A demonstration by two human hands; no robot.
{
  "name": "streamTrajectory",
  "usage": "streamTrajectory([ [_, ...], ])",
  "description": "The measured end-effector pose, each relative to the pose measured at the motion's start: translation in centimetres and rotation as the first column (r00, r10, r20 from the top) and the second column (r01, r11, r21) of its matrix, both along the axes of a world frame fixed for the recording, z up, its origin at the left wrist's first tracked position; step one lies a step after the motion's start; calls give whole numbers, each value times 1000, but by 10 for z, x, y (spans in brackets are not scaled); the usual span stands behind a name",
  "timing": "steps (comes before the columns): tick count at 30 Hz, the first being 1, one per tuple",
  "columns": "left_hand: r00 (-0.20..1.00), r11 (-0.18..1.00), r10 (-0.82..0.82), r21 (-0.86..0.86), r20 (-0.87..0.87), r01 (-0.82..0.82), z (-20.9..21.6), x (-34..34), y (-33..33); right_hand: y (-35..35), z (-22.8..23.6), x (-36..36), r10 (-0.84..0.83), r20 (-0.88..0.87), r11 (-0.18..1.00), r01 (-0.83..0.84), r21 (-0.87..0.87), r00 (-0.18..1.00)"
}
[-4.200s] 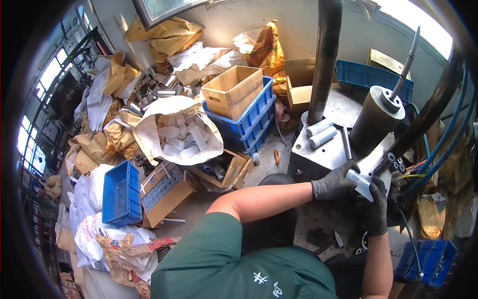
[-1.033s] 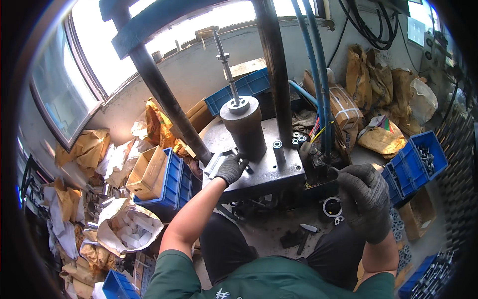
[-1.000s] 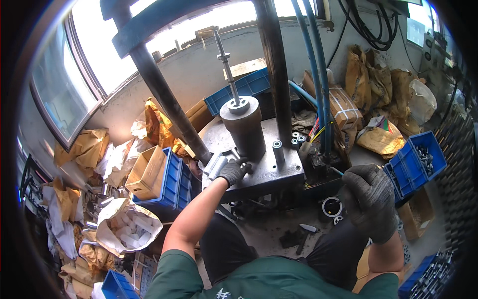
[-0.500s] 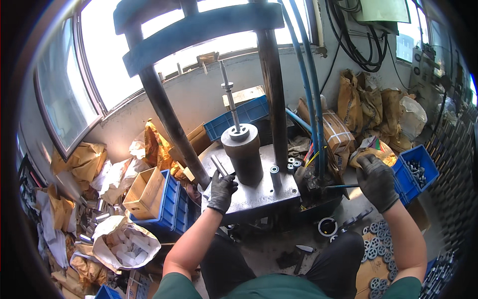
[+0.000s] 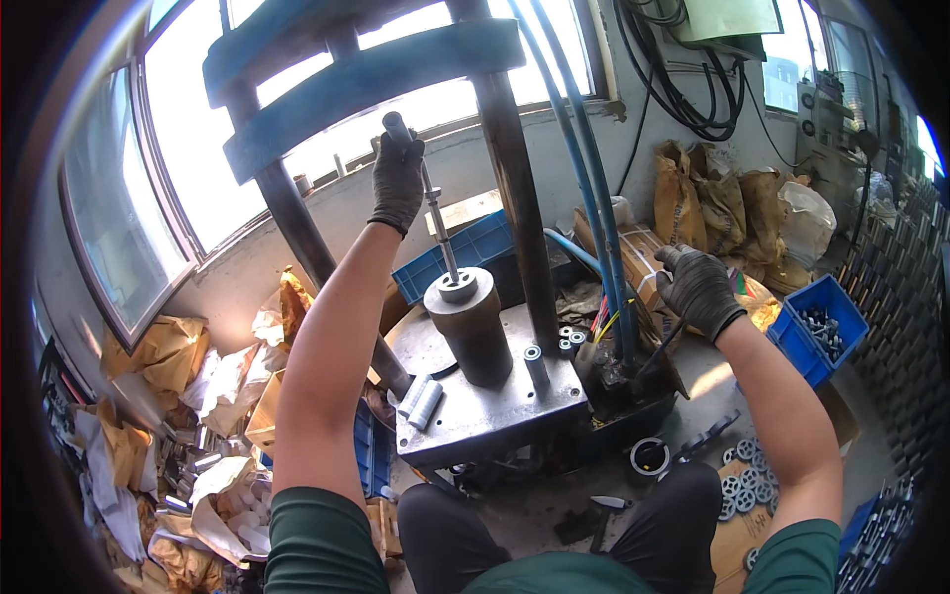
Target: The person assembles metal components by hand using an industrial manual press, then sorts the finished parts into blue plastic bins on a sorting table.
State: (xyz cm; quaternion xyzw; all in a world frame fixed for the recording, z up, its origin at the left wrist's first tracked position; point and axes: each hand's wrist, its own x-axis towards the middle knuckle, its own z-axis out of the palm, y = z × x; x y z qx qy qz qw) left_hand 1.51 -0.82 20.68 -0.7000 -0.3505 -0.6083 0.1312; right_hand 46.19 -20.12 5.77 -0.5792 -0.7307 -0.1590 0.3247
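My left hand (image 5: 398, 183), in a dark glove, is raised and closed around a grey metal tube (image 5: 395, 123) by the upper end of a slim upright rod (image 5: 440, 228). The fingers hide whether the tube is on the rod. The rod stands in a thick metal cylinder (image 5: 465, 332) on the press's steel plate (image 5: 495, 416). My gloved right hand (image 5: 701, 292) is curled at the end of a thin lever (image 5: 661, 351) right of the plate. Two metal tubes (image 5: 422, 402) lie side by side at the plate's left front. Another short tube (image 5: 535, 366) stands on the right.
Blue press crossbeams (image 5: 376, 94) and dark columns (image 5: 515, 188) frame the cylinder. A blue bin of metal parts (image 5: 819, 332) stands at right, with spoked metal wheels (image 5: 742, 480) on the floor nearby. Bags and paper (image 5: 223, 386) crowd the left side.
My left hand has risen from the plate's left front to the rod's top with a tube. My right hand has moved up and left, and the lever now tilts upward.
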Motion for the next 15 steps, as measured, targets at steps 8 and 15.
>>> streamTrajectory([
  [8,960,958,-209,-156,189,239,9,4,5,-13,-7,7,-3,8,1000,3,-3,1000],
  [15,860,831,-401,-270,316,487,8,-7,-8,-28,-12,10,2,-38,996,-6,-93,999],
])
